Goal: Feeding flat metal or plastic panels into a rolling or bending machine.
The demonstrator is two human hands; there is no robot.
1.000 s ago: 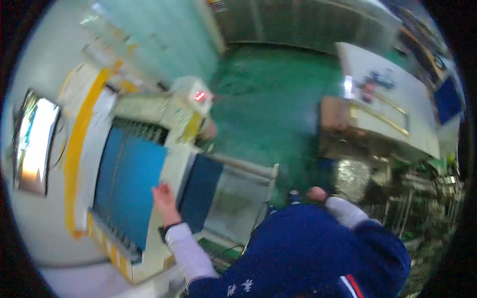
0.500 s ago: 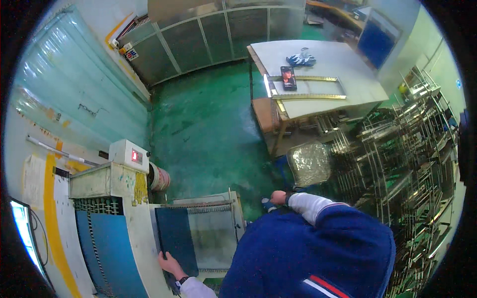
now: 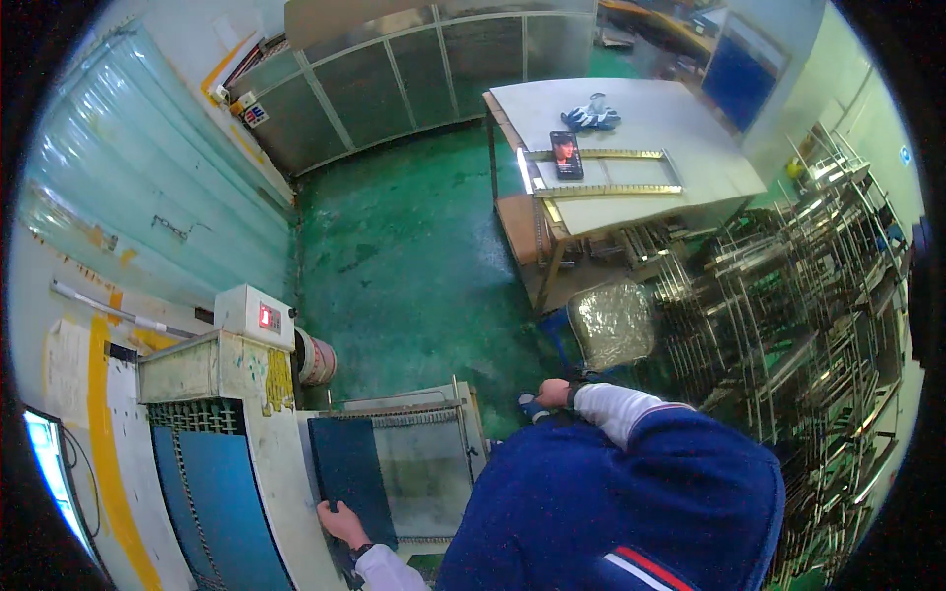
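Observation:
A dark blue flat panel stands at the lower left, in front of a wire-edged frame with a pale sheet inside. My left hand is closed on the panel's left edge near its lower end, thumb on the near face. Farther right, my right hand is curled beside my body, close to a blue and white shoe. Its fingers are mostly turned away, so whether it holds anything is hidden.
A white machine with a control box and blue sheets stands left. Behind it is a bucket. A plastic-wrapped stool, metal racks and a white table with a phone and gloves are right.
The whole view has drifted slightly. My left hand stays on the panel's edge, and my right hand keeps its place beside my body.

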